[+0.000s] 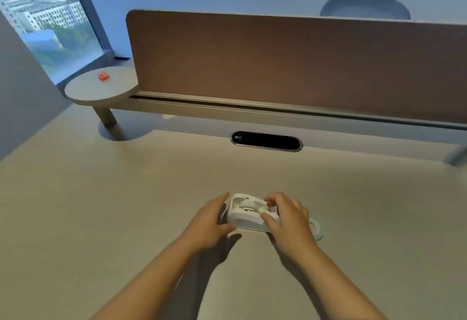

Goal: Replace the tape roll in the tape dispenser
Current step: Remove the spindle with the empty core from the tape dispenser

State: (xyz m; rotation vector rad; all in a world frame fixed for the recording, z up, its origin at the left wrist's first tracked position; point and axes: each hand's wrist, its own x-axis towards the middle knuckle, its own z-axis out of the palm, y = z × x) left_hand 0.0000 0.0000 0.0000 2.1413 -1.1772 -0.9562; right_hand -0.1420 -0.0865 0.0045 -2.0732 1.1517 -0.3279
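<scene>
Pale beige desk (pixel 101 218) fills the lower view, backed by a brown fabric partition (pixel 290 67) that stands on a grey rail. Set into the desk near the rail is a dark oval cable slot (pixel 266 141). At the far left, a small round shelf (pixel 101 90) on a single leg carries a small orange object (pixel 103 76), too blurred to identify. Beyond it, a window (pixel 45 16) shows buildings outside.

Near the middle of the desk, close to the person, sits the white tape dispenser (pixel 249 215), lying lengthwise from left to right. Its cradle looks open from above, and I cannot tell whether a roll sits inside. Both bare hands are on it. The left hand (pixel 209 226) wraps the left end, fingers close together and curled against the body, the thumb along the near side. The right hand (pixel 290 221) covers the right end, fingertips (pixel 271 202) bent down onto the top edge and the thumb pressed against the near side, so the dispenser is pinched between thumb and fingers. Just behind the right hand, a pale ring shape, the tape roll (pixel 317 228), lies flat on the desk, touching or very near the hand's outer edge; which one is unclear.
</scene>
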